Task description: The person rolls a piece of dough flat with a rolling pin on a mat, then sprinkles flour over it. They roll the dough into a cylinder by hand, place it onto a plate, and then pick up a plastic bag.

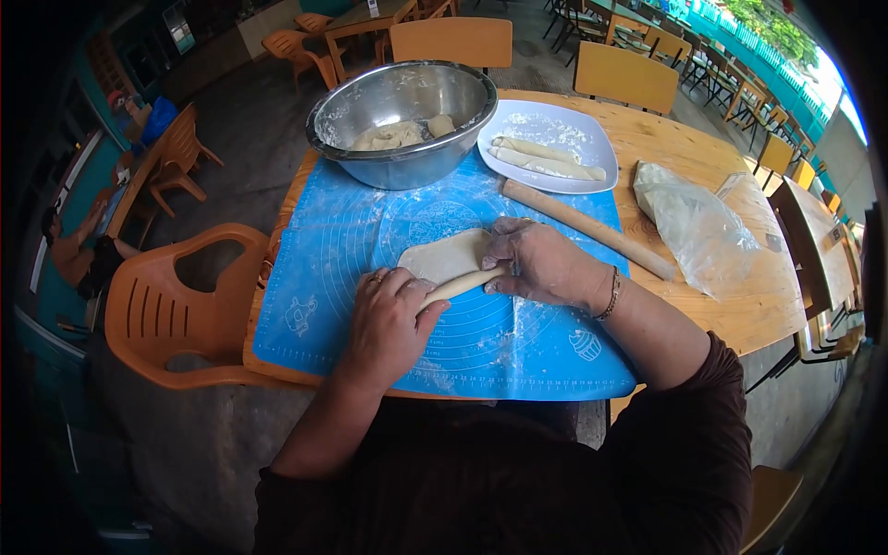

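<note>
— Your left hand [388,319] is down on the near side of the dough sheet [449,252], with the fingers curled over its rolled-up edge. That's a closed grip on the dough, not a flat palm.

— And your right hand [541,264]?

— It comes in from the other side, floury, knuckles up. Fingers and thumb close on the same rolled edge, right where the roll meets the flat part. Both your hands are on one piece, almost touching each other.

— Where does that piece lie?

— It's in the middle of the blue mat [342,231], which covers your end of the table [712,157]. The near edge is rolled into a thin tube and the far part lies flat on the mat.

— What's around you?

— The rolling pin [592,229] lies slantwise just beyond your right hand, partly on the mat and partly on bare wood. Behind it is a white plate [606,153] with two finished rolls [546,159] side by side in loose flour. The steel bowl [398,171] stands at the far edge of the mat beside the plate, with lumps of dough [388,137] inside.

— Anything on the right?

— A clear plastic bag [698,227] lies crumpled on the wood, well apart from your hands. An orange chair [176,305] stands at the table's left side.
</note>
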Demonstrator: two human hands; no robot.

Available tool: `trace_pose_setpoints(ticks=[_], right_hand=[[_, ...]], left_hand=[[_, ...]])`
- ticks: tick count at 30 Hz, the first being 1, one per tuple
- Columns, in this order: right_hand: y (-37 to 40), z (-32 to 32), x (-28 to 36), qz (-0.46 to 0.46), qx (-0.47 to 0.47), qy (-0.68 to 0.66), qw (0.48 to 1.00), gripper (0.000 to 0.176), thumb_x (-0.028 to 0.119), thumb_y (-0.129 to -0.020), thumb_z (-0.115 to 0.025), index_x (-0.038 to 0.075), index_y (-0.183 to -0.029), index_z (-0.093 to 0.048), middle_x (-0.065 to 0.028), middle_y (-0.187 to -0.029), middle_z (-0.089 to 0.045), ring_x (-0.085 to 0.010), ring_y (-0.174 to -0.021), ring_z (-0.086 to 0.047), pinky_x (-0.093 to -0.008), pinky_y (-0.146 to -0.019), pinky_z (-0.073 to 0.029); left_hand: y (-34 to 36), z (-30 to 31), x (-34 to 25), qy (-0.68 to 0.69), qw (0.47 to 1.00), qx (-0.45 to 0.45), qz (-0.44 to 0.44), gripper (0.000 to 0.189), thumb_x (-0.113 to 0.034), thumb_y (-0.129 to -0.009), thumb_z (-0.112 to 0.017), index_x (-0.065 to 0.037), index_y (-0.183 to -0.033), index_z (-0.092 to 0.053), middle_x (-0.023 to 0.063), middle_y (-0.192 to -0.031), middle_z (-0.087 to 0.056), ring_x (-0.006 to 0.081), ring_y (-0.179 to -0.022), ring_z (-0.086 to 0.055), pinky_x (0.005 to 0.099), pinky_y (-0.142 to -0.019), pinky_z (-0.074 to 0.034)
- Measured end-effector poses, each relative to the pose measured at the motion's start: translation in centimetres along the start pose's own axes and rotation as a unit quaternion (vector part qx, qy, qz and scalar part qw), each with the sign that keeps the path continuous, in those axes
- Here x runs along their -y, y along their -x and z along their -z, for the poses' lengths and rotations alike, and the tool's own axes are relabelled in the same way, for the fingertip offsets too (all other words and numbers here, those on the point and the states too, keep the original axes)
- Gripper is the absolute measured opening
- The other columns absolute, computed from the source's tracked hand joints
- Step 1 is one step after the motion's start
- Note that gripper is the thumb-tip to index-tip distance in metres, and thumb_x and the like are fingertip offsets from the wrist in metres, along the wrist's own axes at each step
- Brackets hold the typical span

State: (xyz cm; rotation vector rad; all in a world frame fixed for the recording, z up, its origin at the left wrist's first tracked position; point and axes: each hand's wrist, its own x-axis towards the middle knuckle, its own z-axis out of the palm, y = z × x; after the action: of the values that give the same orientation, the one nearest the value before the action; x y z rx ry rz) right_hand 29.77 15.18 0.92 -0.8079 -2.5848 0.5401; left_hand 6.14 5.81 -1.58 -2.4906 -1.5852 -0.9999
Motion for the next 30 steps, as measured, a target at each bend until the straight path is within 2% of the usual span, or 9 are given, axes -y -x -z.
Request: trace_pose_setpoints(ticks=[3,9,11,12,14,17,19,23,30], right_hand=[[-0.1,-0.4,-0.6,0.047,-0.021,0.024,0.998,0.025,0.013,-0.074,-0.084,0.002,-0.092,-0.070,-0.0178,-0.098,-0.065,-0.0370,-0.092,-0.065,-0.0429,-0.084,-0.053],[0.4,0.8,2.5,-0.021,0.024,0.051,0.998,0.025,0.010,-0.076,-0.081,0.001,-0.097,-0.071,-0.0180,-0.103,-0.066,-0.0375,-0.100,-0.064,-0.0428,-0.091,-0.052],[0.7,0.1,2.4,0.043,-0.094,0.133,0.986,0.028,0.013,-0.078,-0.080,0.002,-0.102,-0.071,-0.0169,-0.104,-0.066,-0.0364,-0.099,-0.064,-0.0420,-0.091,-0.052],[0.6,0.0,2.0,0.043,-0.095,0.134,0.985,0.028,0.013,-0.078,-0.080,0.002,-0.102,-0.071,-0.0169,-0.104,-0.066,-0.0364,-0.099,-0.064,-0.0420,-0.091,-0.052],[0.0,-0.1,1.0,0.021,-0.030,0.052,0.998,0.031,0.015,-0.079,-0.080,0.002,-0.106,-0.071,-0.0162,-0.107,-0.065,-0.0351,-0.102,-0.064,-0.0414,-0.091,-0.052],[-0.3,-0.1,0.9,-0.022,-0.008,0.023,0.999,0.032,0.015,-0.078,-0.081,0.003,-0.106,-0.071,-0.0162,-0.109,-0.066,-0.0353,-0.104,-0.063,-0.0419,-0.093,-0.051],[-0.1,0.4,2.0,-0.012,0.003,0.019,1.000,0.032,0.014,-0.077,-0.082,0.003,-0.105,-0.071,-0.0160,-0.111,-0.066,-0.0353,-0.105,-0.063,-0.0420,-0.094,-0.051],[0.2,-0.8,0.9,0.028,-0.024,0.026,0.999,0.030,0.011,-0.076,-0.082,0.004,-0.103,-0.072,-0.0157,-0.111,-0.067,-0.0360,-0.107,-0.064,-0.0423,-0.096,-0.051],[-0.3,-0.6,0.2,0.026,0.002,0.031,0.999,0.024,0.013,-0.079,-0.080,0.004,-0.100,-0.072,-0.0186,-0.107,-0.070,-0.0375,-0.109,-0.063,-0.0427,-0.099,-0.050]], left_hand=[[0.1,-0.1,0.0,-0.028,0.999,0.025,-0.014,0.024,-0.019,-0.086,-0.075,0.001,-0.099,-0.070,0.0141,-0.094,-0.066,0.0319,-0.091,-0.063,0.0441,-0.089,-0.046],[-0.8,1.7,-0.4,-0.034,0.996,0.082,-0.030,0.021,-0.015,-0.089,-0.072,0.002,-0.099,-0.070,0.0161,-0.097,-0.067,0.0334,-0.094,-0.063,0.0449,-0.091,-0.047],[-1.2,2.1,-0.5,-0.026,0.995,0.095,-0.032,0.020,-0.015,-0.089,-0.072,0.002,-0.099,-0.070,0.0166,-0.097,-0.067,0.0341,-0.095,-0.064,0.0449,-0.091,-0.048],[-1.6,2.2,-0.6,-0.003,0.995,0.103,-0.012,0.020,-0.014,-0.089,-0.071,0.002,-0.100,-0.070,0.0168,-0.098,-0.067,0.0346,-0.095,-0.063,0.0446,-0.090,-0.049],[-2.2,2.3,-0.4,0.020,0.994,0.108,0.005,0.019,-0.013,-0.089,-0.071,0.002,-0.101,-0.070,0.0169,-0.098,-0.067,0.0351,-0.096,-0.063,0.0443,-0.088,-0.050],[-2.3,2.2,0.0,0.052,0.989,0.134,0.042,0.020,-0.014,-0.088,-0.073,0.001,-0.101,-0.070,0.0171,-0.098,-0.066,0.0360,-0.094,-0.064,0.0442,-0.086,-0.051],[-1.8,2.4,-0.6,0.030,0.997,0.049,-0.042,0.022,-0.014,-0.085,-0.076,0.002,-0.098,-0.070,0.0171,-0.096,-0.066,0.0354,-0.090,-0.065,0.0442,-0.083,-0.052],[-1.2,2.0,-0.6,0.015,0.996,0.046,-0.081,0.022,-0.013,-0.083,-0.078,0.002,-0.097,-0.070,0.0167,-0.095,-0.065,0.0343,-0.086,-0.065,0.0429,-0.079,-0.053],[-2.3,2.1,1.2,0.125,0.983,0.129,0.047,0.020,-0.009,-0.083,-0.076,0.003,-0.099,-0.072,0.0165,-0.090,-0.070,0.0286,-0.078,-0.069,0.0378,-0.071,-0.055]])
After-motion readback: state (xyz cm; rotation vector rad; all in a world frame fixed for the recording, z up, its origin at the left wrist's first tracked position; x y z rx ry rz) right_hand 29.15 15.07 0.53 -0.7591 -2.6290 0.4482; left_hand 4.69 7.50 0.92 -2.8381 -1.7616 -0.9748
